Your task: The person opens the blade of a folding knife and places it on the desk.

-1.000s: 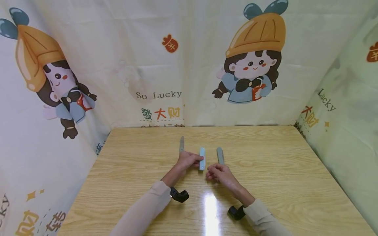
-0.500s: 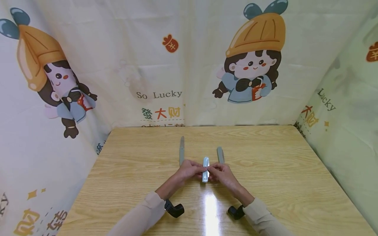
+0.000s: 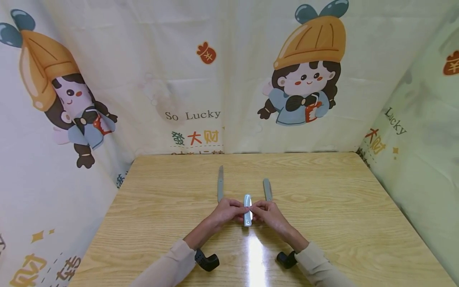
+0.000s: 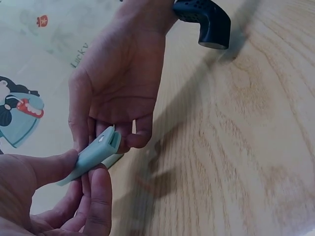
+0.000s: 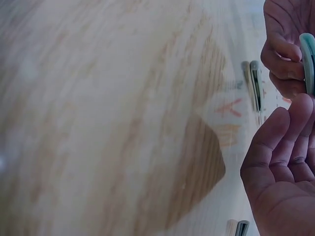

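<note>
the pale blue folding knife [image 3: 247,220] was pinched over the table [image 3: 330,219] by the left hand [image 3: 226,211]; the right hand [image 3: 271,215] pinched its right edge. just beyond, an open grey knife [image 3: 220,189] lay left, a folded grey knife [image 3: 267,189] right.

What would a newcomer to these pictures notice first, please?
Probably the large orange-hatted cartoon figure, upper right, on the curtain behind the table. Next, the pale blue folding knife held between the left hand and the right hand, below centre. Beyond them lie an open grey knife, to the left, and a second grey knife, to the right.
</note>
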